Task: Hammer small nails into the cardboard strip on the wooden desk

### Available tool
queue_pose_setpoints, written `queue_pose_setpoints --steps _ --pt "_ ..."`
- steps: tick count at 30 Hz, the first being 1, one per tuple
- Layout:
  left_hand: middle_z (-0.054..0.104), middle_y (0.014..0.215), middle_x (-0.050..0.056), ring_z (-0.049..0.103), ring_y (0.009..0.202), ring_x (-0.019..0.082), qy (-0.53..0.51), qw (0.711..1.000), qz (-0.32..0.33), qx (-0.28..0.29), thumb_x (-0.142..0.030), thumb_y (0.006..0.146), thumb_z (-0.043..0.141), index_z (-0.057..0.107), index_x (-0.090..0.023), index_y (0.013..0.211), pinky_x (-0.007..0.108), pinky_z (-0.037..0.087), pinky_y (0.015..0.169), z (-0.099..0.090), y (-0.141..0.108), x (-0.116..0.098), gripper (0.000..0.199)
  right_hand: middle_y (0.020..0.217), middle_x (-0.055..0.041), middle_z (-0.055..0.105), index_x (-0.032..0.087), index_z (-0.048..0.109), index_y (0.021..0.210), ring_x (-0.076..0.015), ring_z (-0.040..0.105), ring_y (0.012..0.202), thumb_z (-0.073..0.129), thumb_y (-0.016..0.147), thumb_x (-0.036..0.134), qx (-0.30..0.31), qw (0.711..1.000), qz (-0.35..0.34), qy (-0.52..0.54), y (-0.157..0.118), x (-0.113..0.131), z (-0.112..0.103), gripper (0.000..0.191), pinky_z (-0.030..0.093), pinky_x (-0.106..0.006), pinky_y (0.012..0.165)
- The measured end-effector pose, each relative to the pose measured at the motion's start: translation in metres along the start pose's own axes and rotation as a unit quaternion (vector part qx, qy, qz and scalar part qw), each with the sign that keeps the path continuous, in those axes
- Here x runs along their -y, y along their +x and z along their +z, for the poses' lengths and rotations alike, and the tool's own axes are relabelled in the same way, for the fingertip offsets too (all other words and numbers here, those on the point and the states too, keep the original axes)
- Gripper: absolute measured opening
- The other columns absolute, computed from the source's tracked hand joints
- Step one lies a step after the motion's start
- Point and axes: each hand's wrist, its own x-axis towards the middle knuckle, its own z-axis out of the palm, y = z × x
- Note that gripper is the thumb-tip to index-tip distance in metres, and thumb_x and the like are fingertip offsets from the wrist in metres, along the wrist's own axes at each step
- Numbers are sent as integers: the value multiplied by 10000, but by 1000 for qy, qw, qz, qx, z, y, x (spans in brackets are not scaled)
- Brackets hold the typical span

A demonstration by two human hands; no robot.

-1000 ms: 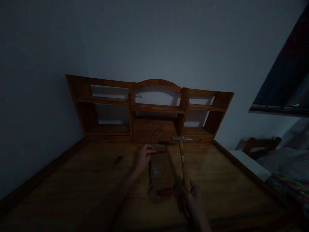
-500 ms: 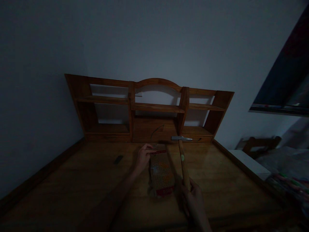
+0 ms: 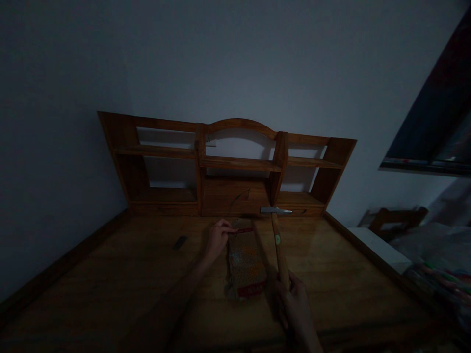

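Note:
A hammer (image 3: 280,250) with a wooden handle and a metal head is upright in my right hand (image 3: 294,296), whose fingers are wrapped round the lower handle. The hammer head is raised, beyond the far right corner of a brown packet or block (image 3: 247,262) with red bands at both ends. This packet lies on the wooden desk top (image 3: 331,274). At its far left corner is my left hand (image 3: 220,238), thumb and fingers pinched together; what they hold is too small and dark to make out.
A wooden shelf unit (image 3: 241,164) stands at the back of the desk against the wall. A small dark flat object (image 3: 180,242) lies left of my left hand. On the right are a white surface (image 3: 380,247), a chair back (image 3: 399,220) and plastic-wrapped items.

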Motion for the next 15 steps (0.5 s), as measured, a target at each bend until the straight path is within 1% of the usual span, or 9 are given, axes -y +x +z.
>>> queue_pose_setpoints --steps 3,5,7,9,12,15 --pt "620 882 21 576 847 134 0 1000 -22 8 56 664 414 769 -228 836 229 449 774 -2 0 -4 486 508 40 486 131 607 812 -69 383 384 619 646 327 -8 1000 -16 -8 1 -1 0 258 267 -166 343" --pt "616 856 21 573 830 131 -2 999 -38 11 55 674 417 768 -213 831 221 444 760 -3 -1 -7 470 497 39 475 131 600 779 -71 384 394 599 663 319 -3 1000 -23 -14 1 0 -1 221 272 -166 353" --pt "610 826 18 570 804 126 -9 999 -45 13 58 674 412 768 -208 840 212 438 737 -4 -1 -10 475 473 49 453 128 602 794 -67 355 375 581 684 323 6 1000 -18 -23 1 1 -1 225 258 -169 345" --pt "602 795 14 568 780 123 -19 999 -45 14 61 671 404 768 -210 852 206 431 712 -4 -1 -11 489 477 47 461 122 611 832 -70 356 374 580 687 325 9 999 -21 -26 1 2 -2 251 265 -172 347" --pt "599 772 12 564 759 122 -28 999 -41 10 56 678 401 768 -214 864 205 423 691 -3 -1 -8 492 503 30 490 123 615 825 -83 401 399 591 662 330 0 999 -33 -17 0 2 -1 264 289 -177 354" --pt "602 774 15 562 754 122 -30 999 -34 11 47 687 404 769 -214 866 207 418 685 0 0 -1 483 497 36 484 127 605 833 -85 397 387 590 652 340 -9 1000 -21 -16 0 0 0 281 275 -179 338"
